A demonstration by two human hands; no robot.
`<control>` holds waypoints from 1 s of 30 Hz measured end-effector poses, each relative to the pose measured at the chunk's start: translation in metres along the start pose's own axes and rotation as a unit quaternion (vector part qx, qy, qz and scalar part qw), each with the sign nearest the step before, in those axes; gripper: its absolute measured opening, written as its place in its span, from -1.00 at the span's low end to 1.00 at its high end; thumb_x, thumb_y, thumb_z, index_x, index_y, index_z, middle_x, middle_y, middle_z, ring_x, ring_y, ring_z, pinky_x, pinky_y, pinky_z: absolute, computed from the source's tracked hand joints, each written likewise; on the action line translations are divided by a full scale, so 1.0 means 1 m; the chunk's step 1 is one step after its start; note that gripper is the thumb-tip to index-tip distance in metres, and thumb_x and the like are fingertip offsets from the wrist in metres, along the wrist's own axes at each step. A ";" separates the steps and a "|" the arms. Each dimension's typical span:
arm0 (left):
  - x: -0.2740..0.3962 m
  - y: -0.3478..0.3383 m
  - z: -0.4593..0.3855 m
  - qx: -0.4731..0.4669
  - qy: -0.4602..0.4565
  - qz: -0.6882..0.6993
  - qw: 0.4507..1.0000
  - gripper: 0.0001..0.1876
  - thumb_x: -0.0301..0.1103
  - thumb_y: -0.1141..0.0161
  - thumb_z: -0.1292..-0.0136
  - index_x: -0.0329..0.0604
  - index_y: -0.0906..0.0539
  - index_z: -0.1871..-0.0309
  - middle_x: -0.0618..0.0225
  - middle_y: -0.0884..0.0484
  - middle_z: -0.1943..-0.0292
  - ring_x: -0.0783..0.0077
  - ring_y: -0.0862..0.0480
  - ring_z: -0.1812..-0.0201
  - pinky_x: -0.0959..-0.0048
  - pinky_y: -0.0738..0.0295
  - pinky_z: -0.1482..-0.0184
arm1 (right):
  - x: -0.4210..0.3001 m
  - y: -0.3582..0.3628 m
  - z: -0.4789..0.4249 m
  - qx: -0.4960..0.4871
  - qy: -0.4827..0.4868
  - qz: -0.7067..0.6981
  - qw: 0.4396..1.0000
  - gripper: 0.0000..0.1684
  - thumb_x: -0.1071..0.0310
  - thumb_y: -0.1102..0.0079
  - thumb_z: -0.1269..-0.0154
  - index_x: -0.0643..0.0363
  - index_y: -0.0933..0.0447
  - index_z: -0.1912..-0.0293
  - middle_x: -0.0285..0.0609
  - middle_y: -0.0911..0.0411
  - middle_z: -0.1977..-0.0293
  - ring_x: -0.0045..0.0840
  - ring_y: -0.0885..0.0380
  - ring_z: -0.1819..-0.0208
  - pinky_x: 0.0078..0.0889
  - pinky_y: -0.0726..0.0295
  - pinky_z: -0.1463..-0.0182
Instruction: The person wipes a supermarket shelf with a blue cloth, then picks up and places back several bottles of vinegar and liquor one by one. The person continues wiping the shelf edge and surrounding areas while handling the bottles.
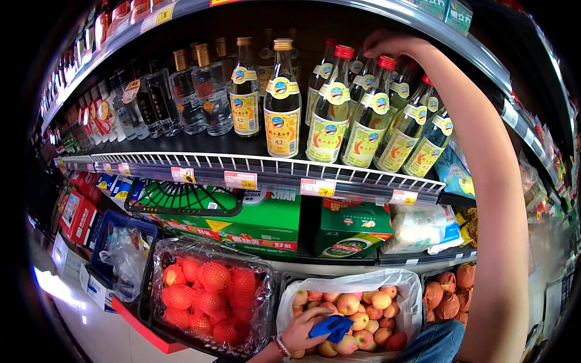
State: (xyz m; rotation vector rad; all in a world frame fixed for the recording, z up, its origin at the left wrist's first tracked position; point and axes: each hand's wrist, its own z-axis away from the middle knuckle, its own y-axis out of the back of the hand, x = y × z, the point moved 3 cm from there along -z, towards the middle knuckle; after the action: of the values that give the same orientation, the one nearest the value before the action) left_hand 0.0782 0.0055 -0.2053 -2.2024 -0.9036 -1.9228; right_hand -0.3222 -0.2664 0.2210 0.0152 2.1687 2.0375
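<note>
My right hand [390, 45] reaches over the tops of the red-capped glass liquor bottles [363, 127] on the shelf; its fingertips are in shadow behind a front bottle, and whether they grip a cap cannot be told. Low in the view, my left hand [302, 333] has a blue cloth [333, 327] in it, just above apples [348, 304] in a crate lined with white plastic [415, 290]. Gold-capped bottles with yellow-orange labels [281, 131] stand left of the red-capped ones.
A white wire guard rail [254, 159] with price tags edges the shelf. Below are green beer cartons [272, 218] and a black wire rack [181, 199]. Left of the apples, a crate holds fruit in red foam nets [213, 295]; brown-wrapped fruit [447, 295] lies right. Another shelf edge [408, 18] hangs above.
</note>
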 end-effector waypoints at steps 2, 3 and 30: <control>-0.005 -0.003 0.003 -0.006 -0.016 -0.010 1.000 -0.60 -0.24 -0.35 -0.18 -0.29 -0.65 -0.02 0.24 -0.55 -0.19 0.18 -0.64 -0.12 0.29 -0.56 -0.15 | -0.004 0.000 0.005 -0.003 -0.008 -0.014 1.000 -0.56 0.06 -0.34 -0.26 0.03 -0.59 -0.07 -0.30 -0.62 0.17 -0.60 -0.50 0.06 -0.47 -0.46 0.01; -0.007 -0.004 0.004 -0.008 -0.023 -0.016 1.000 -0.59 -0.24 -0.35 -0.17 -0.29 -0.64 -0.03 0.24 -0.55 -0.19 0.17 -0.64 -0.11 0.29 -0.57 -0.14 | -0.007 -0.001 0.009 -0.001 -0.017 -0.029 0.999 -0.55 0.05 -0.34 -0.26 0.03 -0.59 -0.07 -0.29 -0.62 0.15 -0.59 -0.50 0.04 -0.46 -0.47 0.01; -0.022 -0.011 0.010 -0.014 0.033 -0.011 0.999 -0.54 -0.18 -0.25 -0.12 -0.19 -0.64 -0.08 0.12 -0.54 -0.16 0.02 -0.55 -0.16 0.13 -0.40 -0.28 | 0.072 -0.003 -0.088 0.163 -0.040 0.026 0.985 -0.45 0.09 -0.36 -0.13 0.07 -0.58 -0.11 -0.12 -0.61 0.05 -0.38 -0.53 -0.03 -0.25 -0.52 -0.09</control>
State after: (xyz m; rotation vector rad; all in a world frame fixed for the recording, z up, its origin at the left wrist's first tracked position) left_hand 0.0807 0.0107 -0.2316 -2.1379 -0.8998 -2.0185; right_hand -0.4044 -0.3455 0.2145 0.1915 2.4455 1.6504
